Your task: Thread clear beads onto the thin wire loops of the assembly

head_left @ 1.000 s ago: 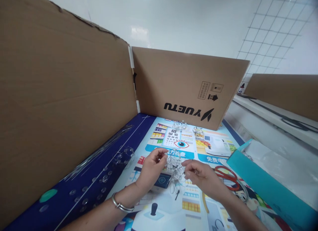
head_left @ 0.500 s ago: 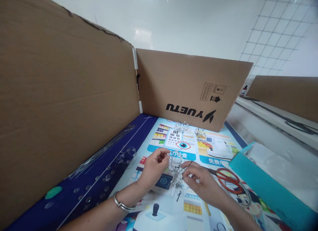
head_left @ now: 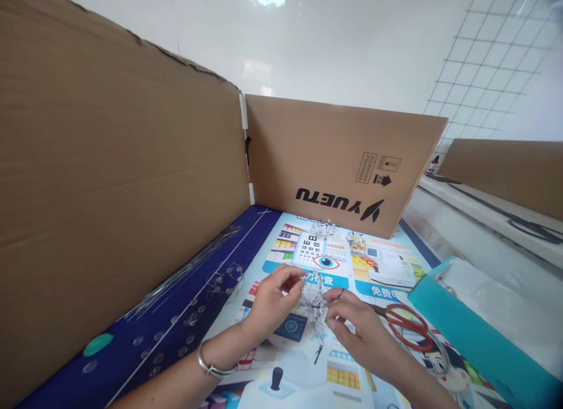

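A tangled piece of thin silvery wire with clear beads [head_left: 314,299] is held up between my two hands, above the printed table mat. My left hand [head_left: 273,300], with a metal bangle at the wrist, pinches its upper left side between thumb and fingers. On the other side my right hand [head_left: 358,324], wearing a ring, has its fingers closed at the wire's right edge. Loose wire ends hang below the piece. The exact points of contact are too fine to make out. Red-handled scissors [head_left: 408,326] lie just right of my right hand.
Similar beaded wire pieces lie at the back [head_left: 323,229] and on the left [head_left: 226,278]. Loose clear beads [head_left: 191,319] and straight wires [head_left: 189,267] lie on the blue strip. A teal box [head_left: 479,344] stands right, beside a wire coil [head_left: 441,362]. Cardboard panels [head_left: 343,145] wall the left and back.
The beaded wire piece has turned slightly between my fingers. Both hands keep nearly the same place and grip, while the camera view has shifted a little.
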A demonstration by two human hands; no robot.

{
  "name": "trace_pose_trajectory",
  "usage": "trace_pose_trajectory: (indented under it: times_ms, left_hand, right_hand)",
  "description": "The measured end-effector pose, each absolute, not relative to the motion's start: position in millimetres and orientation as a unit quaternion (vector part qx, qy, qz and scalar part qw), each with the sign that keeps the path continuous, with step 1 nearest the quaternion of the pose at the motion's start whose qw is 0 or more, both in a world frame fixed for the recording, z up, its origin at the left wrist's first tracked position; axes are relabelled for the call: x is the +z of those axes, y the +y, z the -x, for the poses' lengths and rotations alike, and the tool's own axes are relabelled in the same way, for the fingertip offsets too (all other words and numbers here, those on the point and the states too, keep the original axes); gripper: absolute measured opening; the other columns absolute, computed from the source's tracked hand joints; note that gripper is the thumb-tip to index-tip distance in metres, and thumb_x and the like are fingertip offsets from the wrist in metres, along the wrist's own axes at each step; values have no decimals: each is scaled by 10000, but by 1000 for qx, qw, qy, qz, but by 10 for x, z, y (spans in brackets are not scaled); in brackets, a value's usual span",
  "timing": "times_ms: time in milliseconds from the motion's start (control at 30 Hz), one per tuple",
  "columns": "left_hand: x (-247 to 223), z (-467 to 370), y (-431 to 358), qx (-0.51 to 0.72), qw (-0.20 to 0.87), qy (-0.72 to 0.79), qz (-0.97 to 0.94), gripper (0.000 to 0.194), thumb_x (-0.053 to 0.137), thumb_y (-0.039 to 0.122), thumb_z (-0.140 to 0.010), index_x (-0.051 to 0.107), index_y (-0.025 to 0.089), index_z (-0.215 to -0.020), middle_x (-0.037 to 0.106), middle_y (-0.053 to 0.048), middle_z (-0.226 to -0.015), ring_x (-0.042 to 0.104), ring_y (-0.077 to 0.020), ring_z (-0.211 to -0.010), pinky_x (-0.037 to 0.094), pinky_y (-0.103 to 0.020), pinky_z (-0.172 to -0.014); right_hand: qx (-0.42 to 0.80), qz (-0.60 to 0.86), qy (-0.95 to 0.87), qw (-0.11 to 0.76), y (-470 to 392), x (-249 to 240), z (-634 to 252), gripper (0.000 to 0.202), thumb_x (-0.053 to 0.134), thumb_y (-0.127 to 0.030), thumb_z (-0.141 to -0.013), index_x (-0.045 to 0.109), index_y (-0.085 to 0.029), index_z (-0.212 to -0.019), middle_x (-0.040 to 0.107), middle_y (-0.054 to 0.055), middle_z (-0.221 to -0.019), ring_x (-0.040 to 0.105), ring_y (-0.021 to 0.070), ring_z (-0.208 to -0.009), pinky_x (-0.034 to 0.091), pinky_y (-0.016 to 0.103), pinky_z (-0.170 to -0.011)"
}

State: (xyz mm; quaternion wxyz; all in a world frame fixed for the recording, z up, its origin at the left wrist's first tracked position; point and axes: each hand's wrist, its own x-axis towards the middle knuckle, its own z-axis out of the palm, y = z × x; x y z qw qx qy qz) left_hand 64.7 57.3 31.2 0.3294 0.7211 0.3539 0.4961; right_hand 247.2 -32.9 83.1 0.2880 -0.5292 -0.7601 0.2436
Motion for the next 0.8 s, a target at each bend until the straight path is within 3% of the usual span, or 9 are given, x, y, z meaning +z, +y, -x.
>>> trace_pose_trajectory:
  times_ms: [300,567,800]
  left_hand:
    - [373,-619,592,487,296,334,-750,149,486,153,-789,581,199,-894,576,-18,-808,536,-116,-676,454,-237,-633]
    - [355,-628,570,476,299,328,-759,151,491,139,-791,576,190,-905,569,-9,-825,533,-107,-697,451,-236,-657]
    - [237,-639,636,463,349,343,-739,145,484,146,-784,565,178,-900,565,-9,-811,529,-107,-692,444,-229,-650]
  right_hand:
    - [238,531,-765,276,-329,863,-2481,128,459,-182,-810,555,-237,-745,522,33,-1077,488,177,-1042,404,280,-832]
    - [263,537,-758,260,-318,855,-2497,150,440,-186,-828,561,-237,-756,526,7,-1044,496,146,-1017,425,227,-747]
    - [261,538,-760,255,-295,839,-2502,132,458,-165,-816,539,-231,-736,530,-9,-1007,505,126,-980,396,234,-822]
